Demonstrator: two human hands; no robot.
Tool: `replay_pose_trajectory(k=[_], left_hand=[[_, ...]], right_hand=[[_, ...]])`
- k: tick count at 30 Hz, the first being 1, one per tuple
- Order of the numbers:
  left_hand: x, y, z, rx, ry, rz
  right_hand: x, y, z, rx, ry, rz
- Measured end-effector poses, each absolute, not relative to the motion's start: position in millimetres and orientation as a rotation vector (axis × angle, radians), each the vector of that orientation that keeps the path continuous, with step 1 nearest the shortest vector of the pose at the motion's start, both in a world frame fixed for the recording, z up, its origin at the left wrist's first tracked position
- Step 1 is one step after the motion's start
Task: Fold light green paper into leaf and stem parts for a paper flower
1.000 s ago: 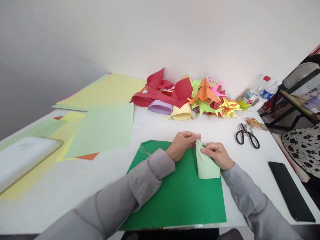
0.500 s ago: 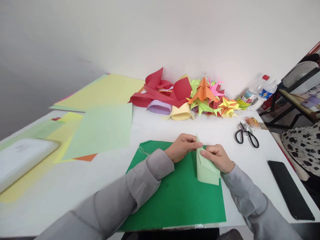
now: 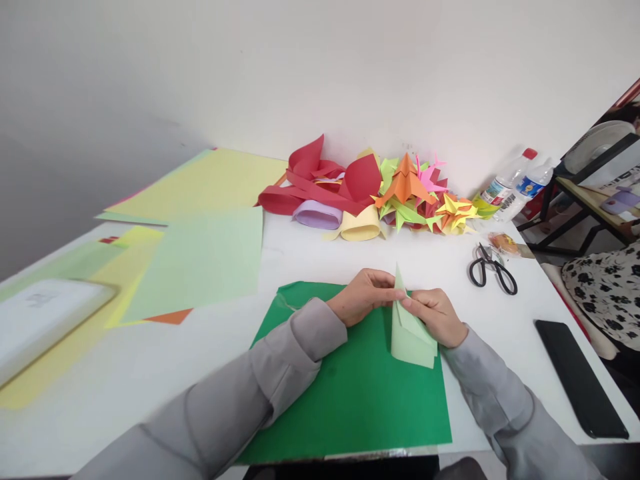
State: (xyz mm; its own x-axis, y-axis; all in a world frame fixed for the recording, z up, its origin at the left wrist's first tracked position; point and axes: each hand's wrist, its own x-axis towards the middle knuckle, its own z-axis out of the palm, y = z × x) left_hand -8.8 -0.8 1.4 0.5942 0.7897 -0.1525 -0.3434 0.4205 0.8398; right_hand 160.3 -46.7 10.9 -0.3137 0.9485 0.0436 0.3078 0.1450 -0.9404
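A pale green folded paper with a pointed top stands slightly lifted over a dark green sheet on the white table. My left hand pinches the paper near its tip from the left. My right hand grips its right side, fingers curled over the fold. Both grey sleeves reach in from the bottom edge.
A heap of coloured folded paper shapes lies at the back against the wall. Loose light green and yellow sheets cover the left. Black scissors, two plastic bottles and a black phone sit on the right. A white box is far left.
The pale green paper has tilted up a little, its tip now higher between my hands. My fingers have drawn closer together at the tip.
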Motion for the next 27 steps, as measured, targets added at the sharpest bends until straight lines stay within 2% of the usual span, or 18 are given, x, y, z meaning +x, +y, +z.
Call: replay_pose_trajectory(k=[6, 16, 23, 27], left_hand=[[-9.9, -0.5, 2.0, 0.921, 0.607, 0.799], [-10.7, 1.7, -4.8, 1.021, 0.585, 0.837], [-11.5, 2.5, -1.7, 1.060, 0.591, 0.882], [-10.7, 2.5, 0.7, 1.047, 0.594, 0.867]], right_hand=[[160.8, -46.2, 12.3, -1.205, -1.837, 0.922], [160.9, -46.6, 11.7, -1.179, -1.787, 1.101], [160.4, -47.4, 14.0, -1.180, -1.888, 0.954], [158.7, -48.1, 16.2, -1.203, -1.826, 1.045]])
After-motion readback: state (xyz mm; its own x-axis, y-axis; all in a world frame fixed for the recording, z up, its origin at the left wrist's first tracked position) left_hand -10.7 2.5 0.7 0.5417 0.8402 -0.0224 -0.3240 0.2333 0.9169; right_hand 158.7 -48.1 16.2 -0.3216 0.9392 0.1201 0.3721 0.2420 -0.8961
